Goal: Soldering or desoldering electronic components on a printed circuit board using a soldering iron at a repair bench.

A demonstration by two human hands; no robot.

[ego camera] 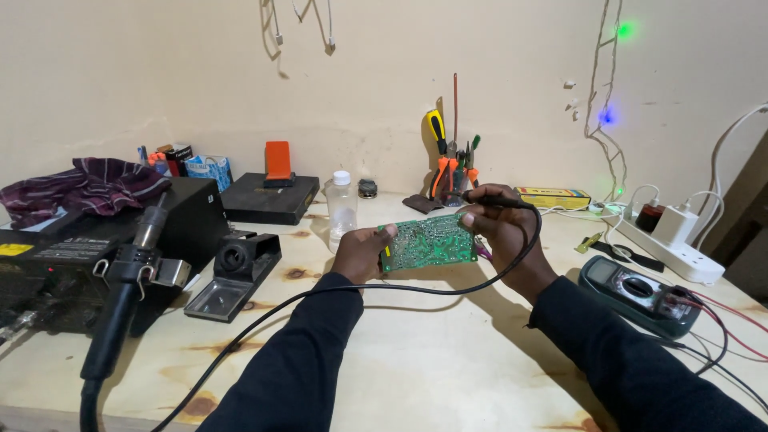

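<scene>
Two hands hold things: the left hand [362, 254] pinches the green board [426, 242] by its end, and the right hand [498, 226], closed on the soldering iron [490, 201], touches its other end.

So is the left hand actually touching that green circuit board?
Touching. The head view shows the left hand pinching the left edge of the green circuit board, thumb lying over its corner, with no gap between them.
</scene>
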